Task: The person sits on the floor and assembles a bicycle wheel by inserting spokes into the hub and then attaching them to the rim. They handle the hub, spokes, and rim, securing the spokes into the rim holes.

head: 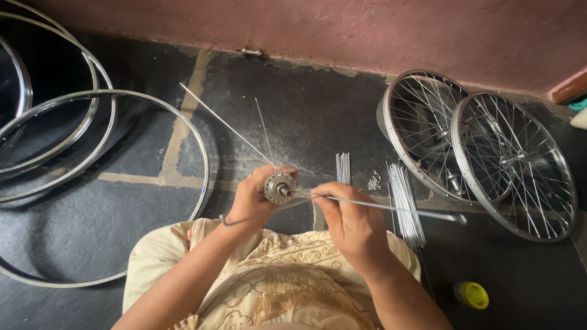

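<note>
Dark stone floor (293, 122), pink wall (367, 30) at 12 o'clock. Left hand (254, 198) grips hub (279, 186); right hand (351, 220) pinches spoke (391, 208). Built wheels (483, 153) at 3 o'clock.

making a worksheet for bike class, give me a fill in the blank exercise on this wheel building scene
1. The left hand holds a round silver metal ____.
2. The right hand pinches a thin steel ____ by that part.
3. Two finished spoked wheels lean against the ____ wall.
4. The small round container on the floor has a ____ lid.

Missing words: hub; spoke; pink; yellow
</note>
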